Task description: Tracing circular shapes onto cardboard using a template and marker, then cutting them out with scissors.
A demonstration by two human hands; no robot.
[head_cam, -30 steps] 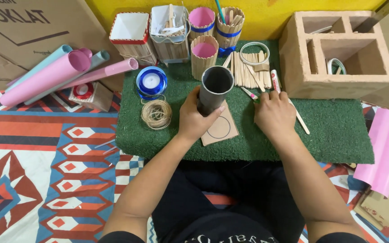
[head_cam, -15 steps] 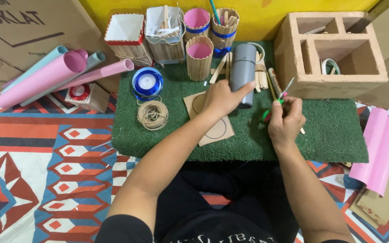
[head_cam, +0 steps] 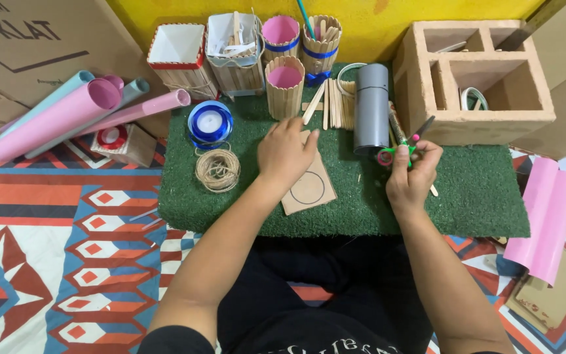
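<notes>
The left hand lies palm down with loose, empty fingers, resting on the upper end of a brown cardboard piece that has a circle drawn on it. The card lies flat on the green turf mat, running from under that hand toward the person. Just beyond the hand stands a small cup of wooden sticks lined in pink, and to its left lie a ball of twine and a blue ribbon spool. The right hand is clenched around the handles of green and pink scissors, blades pointing up and away. Just left of that hand, a grey tube stands on the mat, with loose wooden sticks beside it. Beyond the right hand sits a wooden compartment box.
</notes>
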